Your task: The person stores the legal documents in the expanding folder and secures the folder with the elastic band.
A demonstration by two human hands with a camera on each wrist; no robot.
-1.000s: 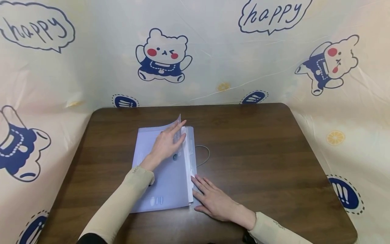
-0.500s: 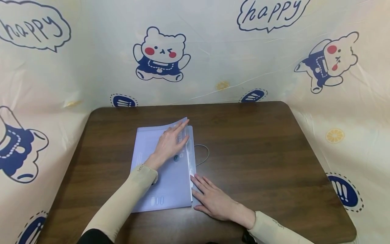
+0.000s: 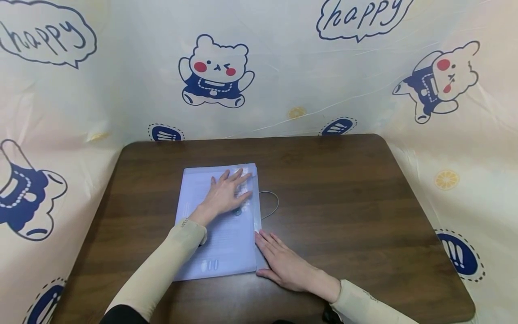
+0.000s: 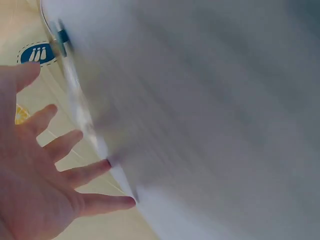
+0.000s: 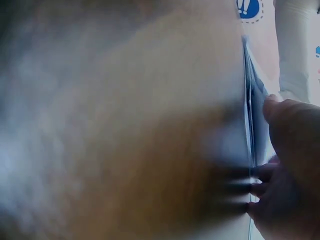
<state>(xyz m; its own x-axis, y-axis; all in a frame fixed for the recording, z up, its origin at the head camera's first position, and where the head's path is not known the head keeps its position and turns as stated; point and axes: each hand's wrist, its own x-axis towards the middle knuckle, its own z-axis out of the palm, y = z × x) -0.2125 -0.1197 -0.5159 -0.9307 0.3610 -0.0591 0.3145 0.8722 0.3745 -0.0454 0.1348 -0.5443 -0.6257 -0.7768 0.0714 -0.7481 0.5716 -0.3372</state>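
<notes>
A translucent blue-purple document folder [image 3: 218, 243] lies on the table with its cover down over the papers inside. My left hand [image 3: 224, 195] rests on the upper right of the cover, fingers spread and straight; in the left wrist view the left hand [image 4: 45, 175] has its fingertips against the folder's surface [image 4: 200, 125]. At the lower right edge of the folder, my right hand [image 3: 287, 267] lies flat with straight fingers touching that edge. The right wrist view shows the right hand [image 5: 290, 160] beside the folder's layered edge [image 5: 252, 110].
A thin elastic cord [image 3: 277, 202] loops out from the folder's right side onto the brown wooden table [image 3: 344, 202]. A small round button [image 3: 238, 211] sits on the cover. Behind stands a cloth backdrop [image 3: 283, 67] printed with bears.
The folder's cover, lifted at its upper right corner before, has come down flat over the white papers. My left hand has spread its fingers on it; the right hand has barely moved.
</notes>
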